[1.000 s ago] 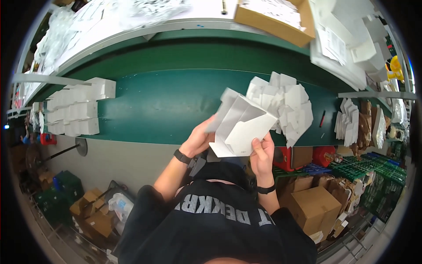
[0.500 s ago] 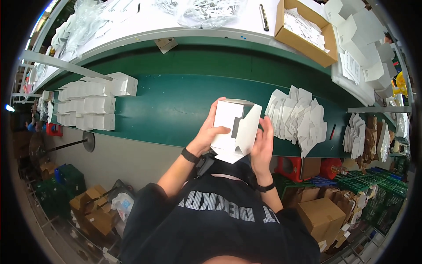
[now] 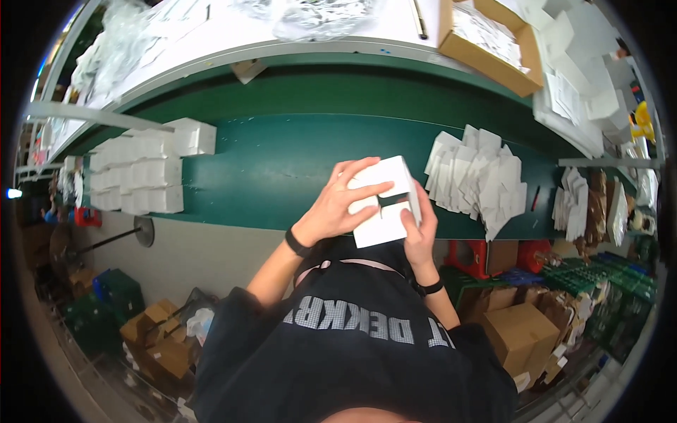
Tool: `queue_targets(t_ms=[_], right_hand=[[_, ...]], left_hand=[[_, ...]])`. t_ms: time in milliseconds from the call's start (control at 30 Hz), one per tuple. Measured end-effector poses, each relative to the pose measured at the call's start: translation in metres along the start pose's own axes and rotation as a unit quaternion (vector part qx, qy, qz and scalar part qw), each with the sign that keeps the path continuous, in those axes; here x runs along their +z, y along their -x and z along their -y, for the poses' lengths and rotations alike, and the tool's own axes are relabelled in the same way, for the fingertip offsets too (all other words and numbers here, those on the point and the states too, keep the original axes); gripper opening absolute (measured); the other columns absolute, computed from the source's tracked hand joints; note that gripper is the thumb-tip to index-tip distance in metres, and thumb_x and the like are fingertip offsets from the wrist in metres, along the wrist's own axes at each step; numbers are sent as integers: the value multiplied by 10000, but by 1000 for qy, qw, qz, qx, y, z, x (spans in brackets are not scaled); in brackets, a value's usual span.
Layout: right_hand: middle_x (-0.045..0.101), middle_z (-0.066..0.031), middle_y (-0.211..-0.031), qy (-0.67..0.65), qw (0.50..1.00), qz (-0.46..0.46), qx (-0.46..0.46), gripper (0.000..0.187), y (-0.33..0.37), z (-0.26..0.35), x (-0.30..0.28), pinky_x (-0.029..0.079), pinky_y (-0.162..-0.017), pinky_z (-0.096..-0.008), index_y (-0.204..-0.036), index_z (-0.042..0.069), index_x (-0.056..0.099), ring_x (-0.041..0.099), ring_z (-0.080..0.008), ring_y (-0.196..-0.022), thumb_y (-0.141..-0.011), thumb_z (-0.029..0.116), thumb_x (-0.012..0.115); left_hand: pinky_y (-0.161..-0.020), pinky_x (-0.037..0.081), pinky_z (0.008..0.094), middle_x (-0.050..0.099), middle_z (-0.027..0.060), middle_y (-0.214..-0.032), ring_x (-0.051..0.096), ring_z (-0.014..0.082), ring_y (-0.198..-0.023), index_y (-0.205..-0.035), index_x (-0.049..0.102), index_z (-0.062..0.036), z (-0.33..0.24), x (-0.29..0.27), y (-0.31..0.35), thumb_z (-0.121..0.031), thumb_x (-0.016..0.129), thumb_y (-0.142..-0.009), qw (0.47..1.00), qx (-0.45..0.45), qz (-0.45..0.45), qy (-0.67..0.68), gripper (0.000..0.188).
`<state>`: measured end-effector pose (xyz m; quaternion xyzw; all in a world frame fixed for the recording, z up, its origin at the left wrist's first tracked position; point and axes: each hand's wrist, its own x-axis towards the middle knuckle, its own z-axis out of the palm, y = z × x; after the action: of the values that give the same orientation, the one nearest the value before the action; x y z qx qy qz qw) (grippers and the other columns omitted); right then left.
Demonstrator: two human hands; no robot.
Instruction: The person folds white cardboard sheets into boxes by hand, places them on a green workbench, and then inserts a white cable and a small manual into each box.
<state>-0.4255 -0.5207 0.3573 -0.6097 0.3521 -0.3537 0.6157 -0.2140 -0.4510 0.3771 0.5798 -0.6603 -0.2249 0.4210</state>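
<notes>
A small white cardboard box (image 3: 381,230) is held in front of my body, over the near edge of the green table. My left hand (image 3: 336,204) grips it from the left, fingers lying across the flaps on the face toward me. Around the right side wraps my right hand (image 3: 422,231), its thumb pressing near the lower flap. A dark gap shows between the flaps. To the right lies a fanned pile of flat white cartons (image 3: 479,176). Rows of formed white boxes (image 3: 156,176) stand at the table's left end.
Above the table's far side runs a white shelf (image 3: 296,51) with plastic bags, a pen (image 3: 419,19) and an open brown carton (image 3: 527,77) of white pieces. A red pen (image 3: 535,198) lies right of the pile. Metal posts flank the table. A red stool (image 3: 467,257) stands below.
The box has been turned and its loose flaps folded inward. My left fingers have moved across its face, and my right hand has closed onto its side.
</notes>
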Motion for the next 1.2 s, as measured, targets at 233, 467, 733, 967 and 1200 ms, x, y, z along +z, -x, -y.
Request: queue_targets(t_ms=[233, 467, 733, 967, 1200], right_hand=[[564, -157, -1411, -206, 946, 145, 205, 633, -16, -21, -25, 422, -1135, -383, -1560, -7, 357, 568, -257, -1301, -990, 117, 605], [552, -145, -1438, -13, 981, 56, 187, 689, -36, -37, -17, 453, -1117, -379, -1574, 10, 340, 552, -232, -1323, -1000, 172, 685], [554, -124, -1444, -119, 958, 102, 242, 731, -72, -51, -10, 449, -1106, -348, -1595, 13, 342, 555, -198, -1304, -995, 198, 717], [570, -135, -1435, 73, 981, 143, 108, 708, -106, -45, 18, 427, -1129, -351, -1591, 1, 356, 550, -209, -1318, -1004, 197, 700], [628, -140, -1349, 267, 944, 176, -78, 559, -153, -106, 65, 483, -1066, -415, -1437, 24, 544, 613, -305, -1248, -906, 90, 708]], left_hand=[[-1117, 468, 552, 345, 162, -1615, 338, 480, -1391, -1446, 636, -266, 9, 12, 2, -272, 905, -713, 997, -56, 44, -33, 781], [-1176, 397, 601, 225, 257, -1637, 266, 565, -1442, -1578, 446, -165, 29, 15, 6, -313, 949, -639, 986, -85, 98, 108, 1075], [-1221, 299, 650, 206, 315, -1597, 275, 600, -1445, -1559, 384, -115, 34, -13, -23, -337, 984, -553, 994, -31, 106, 3, 1192], [-1216, 304, 664, 249, 315, -1559, 286, 621, -1434, -1542, 370, -129, 58, -28, -17, -363, 1007, -510, 989, 42, 60, -127, 1235], [-1210, 340, 619, 347, 295, -1534, 315, 564, -1454, -1467, 531, -106, 160, 12, 74, -295, 940, -679, 946, -202, 60, -246, 907]])
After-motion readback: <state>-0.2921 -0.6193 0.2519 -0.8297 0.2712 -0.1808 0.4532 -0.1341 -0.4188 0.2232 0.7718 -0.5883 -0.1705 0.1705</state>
